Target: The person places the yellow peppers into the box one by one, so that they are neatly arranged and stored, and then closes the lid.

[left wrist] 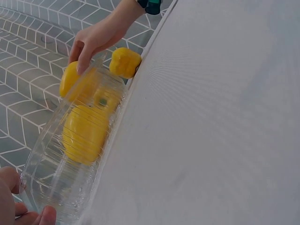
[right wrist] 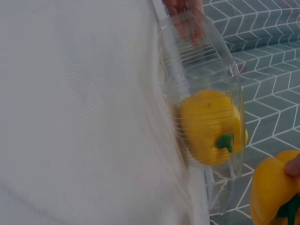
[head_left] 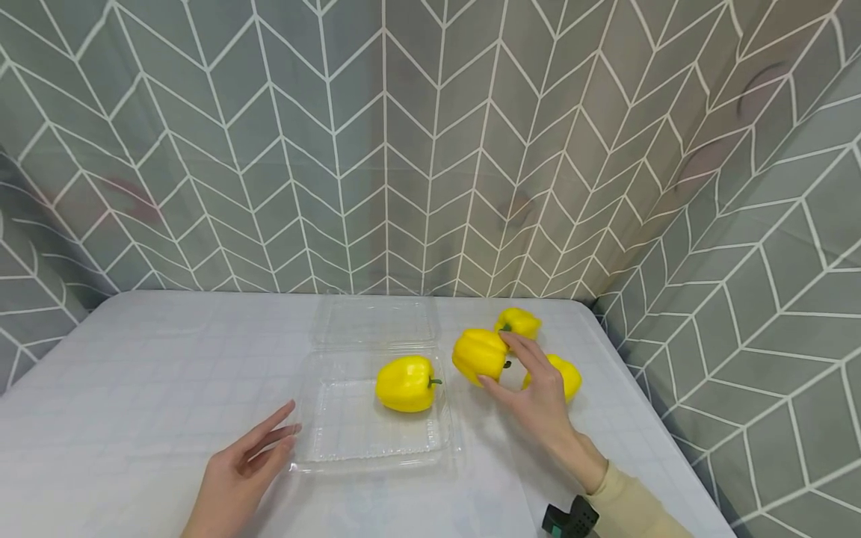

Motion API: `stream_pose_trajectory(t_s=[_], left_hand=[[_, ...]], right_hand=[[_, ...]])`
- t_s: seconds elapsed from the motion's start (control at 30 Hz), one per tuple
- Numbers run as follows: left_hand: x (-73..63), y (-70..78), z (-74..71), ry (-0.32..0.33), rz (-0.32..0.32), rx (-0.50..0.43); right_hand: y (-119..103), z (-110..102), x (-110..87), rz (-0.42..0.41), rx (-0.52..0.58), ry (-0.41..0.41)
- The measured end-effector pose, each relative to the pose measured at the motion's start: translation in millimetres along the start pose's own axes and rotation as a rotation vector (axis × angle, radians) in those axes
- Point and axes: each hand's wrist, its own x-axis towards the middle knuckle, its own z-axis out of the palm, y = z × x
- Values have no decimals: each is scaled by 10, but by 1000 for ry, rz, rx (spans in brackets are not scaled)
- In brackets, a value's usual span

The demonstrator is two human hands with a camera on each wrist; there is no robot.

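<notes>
In the head view my right hand [head_left: 538, 392] grips a yellow bell pepper [head_left: 477, 355] between thumb and fingers, its green stem facing right. The wrist views show this pepper [right wrist: 269, 190] raised off the table, just right of the clear plastic clamshell container [head_left: 343, 437]. Inside the container's base, on the right side, lies another yellow bell pepper [head_left: 405, 385]. My left hand [head_left: 238, 471] is at the container's left edge, fingers fairly straight and fingertips by the rim; whether they touch it is hard to tell.
Two more yellow bell peppers stand on the white-covered table [head_left: 155, 388]: one farther back [head_left: 521, 322], one partly behind my right hand [head_left: 566, 376]. The container's lid [head_left: 375, 321] lies folded open toward the back. A grey patterned curtain [head_left: 403, 149] hangs behind the table.
</notes>
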Motion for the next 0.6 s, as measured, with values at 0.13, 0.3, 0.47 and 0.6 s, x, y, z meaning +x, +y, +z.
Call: stream_pose_trajectory(t_s=[0.13, 0.3, 0.47, 0.6], left_hand=[[-6, -8, -1, 4, 7, -9], [-6, -4, -1, 7, 20, -10], [-6, -4, 3, 10, 17, 1], [-11, 5, 3, 9, 20, 3]], right_hand=[[-23, 18, 1, 0, 2, 1], [-37, 24, 6, -17, 7, 5], [-61, 33, 13, -22, 14, -1], [-100, 42, 17, -13, 7, 1]])
